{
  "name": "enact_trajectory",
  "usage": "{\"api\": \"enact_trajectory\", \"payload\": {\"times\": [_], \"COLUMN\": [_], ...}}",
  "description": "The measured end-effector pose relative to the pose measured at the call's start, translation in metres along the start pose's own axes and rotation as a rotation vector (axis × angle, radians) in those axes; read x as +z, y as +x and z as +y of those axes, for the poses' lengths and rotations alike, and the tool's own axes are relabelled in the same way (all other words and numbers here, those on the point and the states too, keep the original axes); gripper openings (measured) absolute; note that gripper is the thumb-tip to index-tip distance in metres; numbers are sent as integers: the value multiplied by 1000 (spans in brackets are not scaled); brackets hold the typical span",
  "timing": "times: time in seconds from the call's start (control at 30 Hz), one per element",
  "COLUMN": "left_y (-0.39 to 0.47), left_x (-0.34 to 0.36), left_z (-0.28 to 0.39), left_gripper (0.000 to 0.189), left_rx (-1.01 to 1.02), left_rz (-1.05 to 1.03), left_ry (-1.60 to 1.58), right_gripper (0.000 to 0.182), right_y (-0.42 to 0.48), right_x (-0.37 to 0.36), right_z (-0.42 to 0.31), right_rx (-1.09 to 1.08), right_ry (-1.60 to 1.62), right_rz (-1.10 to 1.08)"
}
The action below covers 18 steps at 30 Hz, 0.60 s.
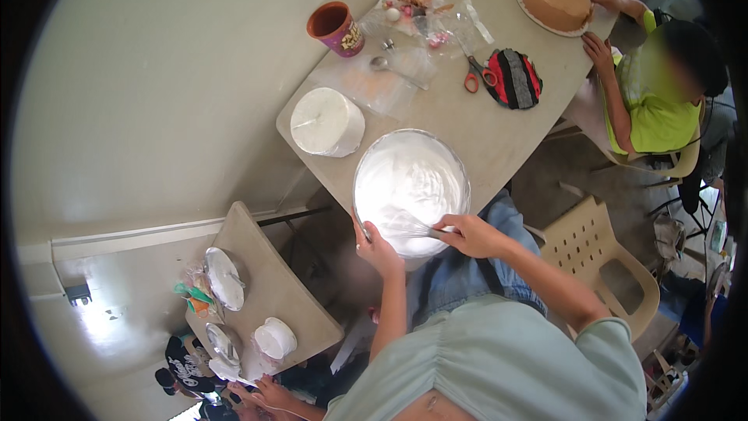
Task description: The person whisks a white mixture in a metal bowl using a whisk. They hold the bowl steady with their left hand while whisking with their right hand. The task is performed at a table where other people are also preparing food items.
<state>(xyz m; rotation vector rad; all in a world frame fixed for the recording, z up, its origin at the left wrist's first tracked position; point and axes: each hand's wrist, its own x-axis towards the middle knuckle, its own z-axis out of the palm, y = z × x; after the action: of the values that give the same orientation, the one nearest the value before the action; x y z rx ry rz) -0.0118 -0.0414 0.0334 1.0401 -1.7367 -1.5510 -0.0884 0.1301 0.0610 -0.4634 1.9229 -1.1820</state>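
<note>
A large mixing bowl (464,169) of thick white icing (403,181) rests at the table's near edge. My left hand (377,247) clasps its rim from the lower left. In my right hand (476,236) is the handle of a wire whisk (403,227), its wires down in the icing at the bowl's near side. Beyond the bowl, to the left, stands a round white block (327,123), perhaps a dummy cake, with a short slit-like mark on top.
Scissors (478,74) lie against a striped round cloth (515,79). Farther back are a spoon (380,63), a purple cup (339,29) and plastic bags (409,6). A person in yellow-green (654,93) touches a brown-iced cake (555,0). A chair (602,257) stands right; another table (298,316) lies left.
</note>
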Motion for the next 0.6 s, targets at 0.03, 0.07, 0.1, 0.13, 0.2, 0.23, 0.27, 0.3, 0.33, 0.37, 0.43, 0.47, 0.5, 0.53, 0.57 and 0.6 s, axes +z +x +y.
{"api": "enact_trajectory", "payload": {"times": [0.03, 0.07, 0.1, 0.13, 0.2, 0.23, 0.27, 0.3, 0.33, 0.37, 0.43, 0.47, 0.5, 0.53, 0.57, 0.6], "left_y": [-2, -5, -5, -4, -8, -10, -8, -7, -6, -5, -4, -3, -1, -1, -2, -1], "left_x": [-3, -4, 0, 4, 2, -2, -2, -2, -4, -4, -5, -6, -4, -7, -11, -9], "left_z": [0, 0, 3, 6, 11, 12, 7, 7, 8, 9, 2, 0, -2, -4, -6, -6], "left_gripper": [41, 41, 41, 41, 40, 40, 40, 40, 40, 40, 41, 41, 41, 41, 41, 42], "left_rx": [-22, -14, 10, 35, 32, 22, 22, -25, -71, -118, -56, -25, -34, -57, -79, -75], "left_rz": [-3, -11, -14, -16, -22, -25, -32, -21, -11, -2, -28, -42, -13, 6, 26, 21], "left_ry": [4, 43, 68, 92, 82, 84, 103, 60, 18, -23, 22, 45, 24, 17, 10, -5], "right_gripper": [22, 22, 22, 21, 22, 22, 22, 22, 22, 22, 23, 23, 23, 23, 23, 23], "right_y": [1, 5, 16, 24, 19, 16, 15, 16, 19, 23, 28, 21, 18, 6, -1, 3], "right_x": [-5, 2, 5, 5, -3, -4, 3, 9, 11, 9, 5, 8, -1, -8, -12, -8], "right_z": [-8, 0, 3, 4, -8, -16, -10, -3, 2, 7, 11, 23, 19, 9, 7, 11], "right_rx": [-21, 18, 38, 58, -18, -49, -74, -113, -152, -108, 0, 5, -4, 6, 16, 34], "right_ry": [43, 20, -13, -46, 25, 64, 9, -51, -111, -97, -69, -166, -116, -55, 6, -111], "right_rz": [-82, 19, 126, 234, 172, 136, 119, 110, 101, 201, 382, 260, 220, 176, 133, 442]}}
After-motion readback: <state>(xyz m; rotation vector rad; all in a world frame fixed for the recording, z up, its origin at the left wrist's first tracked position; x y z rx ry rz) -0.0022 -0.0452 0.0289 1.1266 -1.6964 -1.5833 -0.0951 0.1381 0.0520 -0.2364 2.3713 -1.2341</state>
